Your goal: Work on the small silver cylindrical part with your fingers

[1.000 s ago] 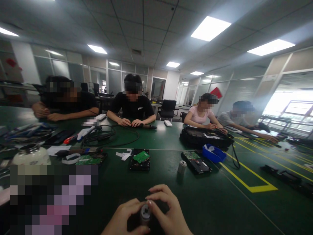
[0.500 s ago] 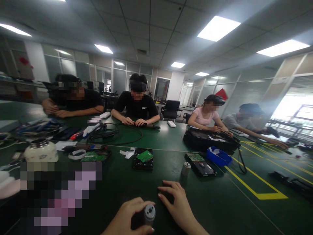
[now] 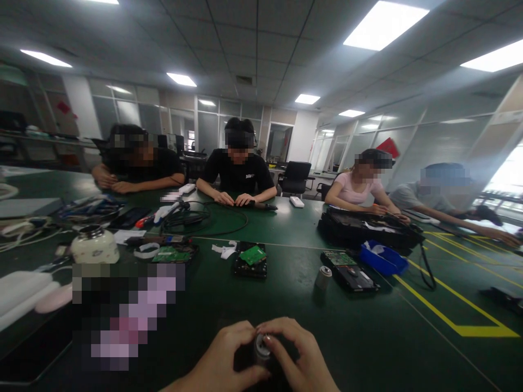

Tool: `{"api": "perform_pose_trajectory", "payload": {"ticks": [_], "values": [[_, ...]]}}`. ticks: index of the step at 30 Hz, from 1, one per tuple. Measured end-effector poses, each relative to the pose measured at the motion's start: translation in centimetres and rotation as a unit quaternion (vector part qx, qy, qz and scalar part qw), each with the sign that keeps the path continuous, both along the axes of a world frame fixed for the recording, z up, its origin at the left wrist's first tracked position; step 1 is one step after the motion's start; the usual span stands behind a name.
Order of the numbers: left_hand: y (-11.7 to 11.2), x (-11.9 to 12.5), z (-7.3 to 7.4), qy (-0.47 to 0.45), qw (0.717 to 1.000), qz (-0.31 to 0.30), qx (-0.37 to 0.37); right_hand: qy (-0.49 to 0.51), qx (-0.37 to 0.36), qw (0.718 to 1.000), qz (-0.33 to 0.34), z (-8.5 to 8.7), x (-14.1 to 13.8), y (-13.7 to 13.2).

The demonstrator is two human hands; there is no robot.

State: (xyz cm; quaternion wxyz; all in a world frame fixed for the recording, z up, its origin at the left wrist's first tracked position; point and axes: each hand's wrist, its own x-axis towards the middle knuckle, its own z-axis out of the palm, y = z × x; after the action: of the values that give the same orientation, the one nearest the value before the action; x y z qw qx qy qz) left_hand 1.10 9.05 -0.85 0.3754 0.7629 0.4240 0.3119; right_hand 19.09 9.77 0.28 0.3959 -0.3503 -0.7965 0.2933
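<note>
A small silver-grey metal cylinder point(image 3: 262, 348) stands upright at the bottom middle of the view, with a dark spot in its top face. My left hand point(image 3: 223, 356) curls round its left side, thumb in front and index finger behind. From the right, my right hand point(image 3: 304, 351) has thumb and index finger closed at the cylinder's top rim. The fingers partly cover the cylinder, and its lower part is in shadow. A second, similar metal cylinder point(image 3: 323, 277) stands alone further off to the right.
Open hard drives point(image 3: 250, 268) point(image 3: 359, 279) lie beyond my hands. A blue tray point(image 3: 384, 258) and a black case point(image 3: 370, 231) are at right. On the left stand a cream jar point(image 3: 95, 247), cables and a phone point(image 3: 36, 348). Several people sit across the green table.
My right hand has come left from the bare table to the cylinder and its fingers have closed at the top. The left hand keeps hold. The view has shifted slightly.
</note>
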Motion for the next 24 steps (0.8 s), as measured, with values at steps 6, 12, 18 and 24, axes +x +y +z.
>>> {"api": "perform_pose_trajectory", "payload": {"ticks": [6, 12, 18, 24], "values": [[-0.08, 0.08, 0.16, -0.004, 1.0, -0.002, 0.0, -0.009, -0.007, 1.0, 0.023, 0.53, 0.11, 0.27], [-0.1, 0.06, 0.17, -0.01, 1.0, 0.003, -0.008, 0.008, -0.021, 0.999, 0.037, 0.49, 0.23, 0.22], [-0.07, -0.06, 0.35, -0.01, 1.0, -0.005, -0.011, 0.023, -0.04, 0.998, 0.044, 0.54, 0.38, 0.23], [-0.2, -0.13, 0.84, -0.001, 1.0, -0.003, -0.018, 0.066, -0.102, 0.993, 0.005, 0.45, 0.74, 0.12]]}}
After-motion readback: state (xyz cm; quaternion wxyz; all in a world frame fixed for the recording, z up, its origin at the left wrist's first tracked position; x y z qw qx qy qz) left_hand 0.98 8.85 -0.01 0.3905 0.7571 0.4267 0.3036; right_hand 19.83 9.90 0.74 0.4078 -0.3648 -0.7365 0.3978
